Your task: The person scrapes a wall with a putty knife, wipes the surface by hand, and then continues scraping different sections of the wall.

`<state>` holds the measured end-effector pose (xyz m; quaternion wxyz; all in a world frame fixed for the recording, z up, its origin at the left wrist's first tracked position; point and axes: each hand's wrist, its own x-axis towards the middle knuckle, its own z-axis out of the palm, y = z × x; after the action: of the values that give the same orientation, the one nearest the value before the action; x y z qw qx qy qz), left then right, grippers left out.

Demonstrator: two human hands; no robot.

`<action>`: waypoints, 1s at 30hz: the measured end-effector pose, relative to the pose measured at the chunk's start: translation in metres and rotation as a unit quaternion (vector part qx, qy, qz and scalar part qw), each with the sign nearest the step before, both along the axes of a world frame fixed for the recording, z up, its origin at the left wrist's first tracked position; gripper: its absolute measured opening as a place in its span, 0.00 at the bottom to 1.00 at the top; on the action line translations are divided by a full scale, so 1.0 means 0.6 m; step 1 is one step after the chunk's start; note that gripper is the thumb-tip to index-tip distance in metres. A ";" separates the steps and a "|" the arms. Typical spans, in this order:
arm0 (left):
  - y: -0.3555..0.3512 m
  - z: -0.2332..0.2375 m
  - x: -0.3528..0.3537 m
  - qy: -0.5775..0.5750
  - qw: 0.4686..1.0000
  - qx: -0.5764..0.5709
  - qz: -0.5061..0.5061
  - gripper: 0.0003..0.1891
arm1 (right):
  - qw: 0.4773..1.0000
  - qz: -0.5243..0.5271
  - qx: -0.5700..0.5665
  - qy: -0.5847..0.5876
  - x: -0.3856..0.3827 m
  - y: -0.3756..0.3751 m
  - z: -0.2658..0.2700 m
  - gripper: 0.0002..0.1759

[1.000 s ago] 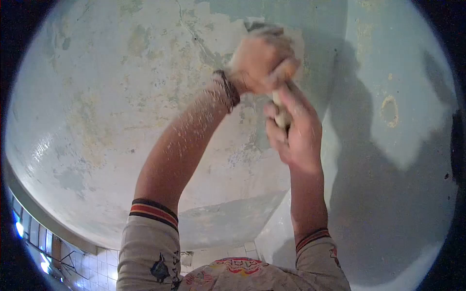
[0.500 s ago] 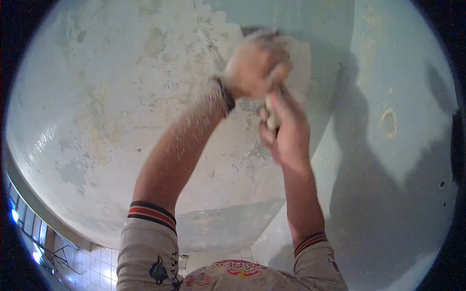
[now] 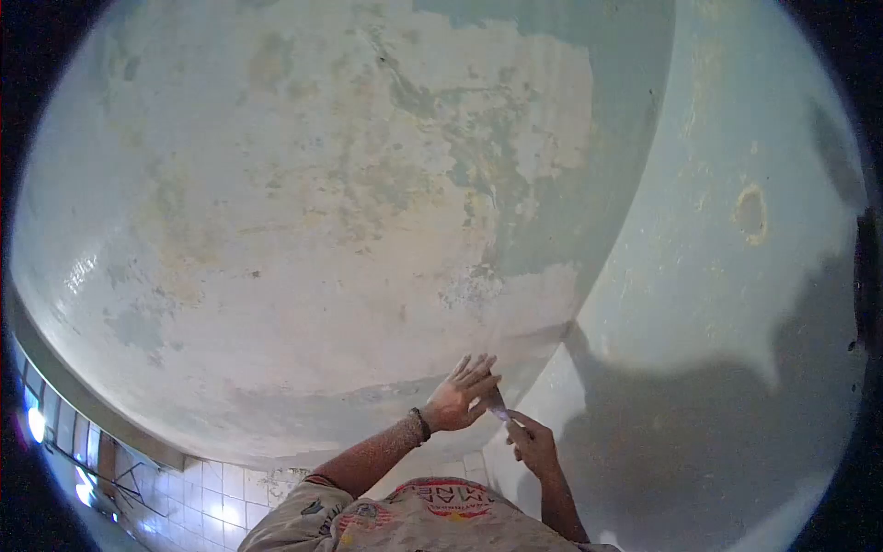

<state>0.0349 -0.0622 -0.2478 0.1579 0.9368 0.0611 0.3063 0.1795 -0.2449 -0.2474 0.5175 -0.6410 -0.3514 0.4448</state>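
Note:
My left hand (image 3: 460, 397) is raised low in front of the patchy wall (image 3: 303, 304), its fingers spread against or close beside the blade of a scraper-like tool (image 3: 498, 406). Just to the right and slightly lower, my right hand (image 3: 533, 443) grips the handle of that tool, with the blade pointing up and left. White dust coats my left fingers and forearm. Pale filler and worn green paint show in patches on the wall above both hands.
A light green side wall (image 3: 717, 276) meets the patchy wall at a corner on the right and carries my shadow. White floor tiles (image 3: 207, 492) and a barred window (image 3: 55, 423) show at the lower left.
Both hands have come down from the upper wall to near the chest. My left hand has opened its fingers, and the tool's blade now shows between the hands.

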 end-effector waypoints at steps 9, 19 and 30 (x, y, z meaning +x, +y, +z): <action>0.073 0.425 0.041 -0.169 0.921 0.274 0.218 0.37 | 0.976 -0.162 0.137 -0.038 0.003 -0.012 0.019 0.25; 0.062 0.341 0.074 -0.031 0.934 0.281 0.219 0.36 | 0.958 -0.219 0.164 0.087 0.006 0.002 0.079 0.31; 0.033 0.268 0.075 0.053 0.942 0.234 0.233 0.33 | 0.923 -0.176 0.259 0.222 0.023 0.017 0.047 0.35</action>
<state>0.0802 -0.0421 -0.0869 -0.1448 0.9216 0.2130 0.2903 0.1935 -0.2348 -0.2191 0.8003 -0.4209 -0.2123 0.3705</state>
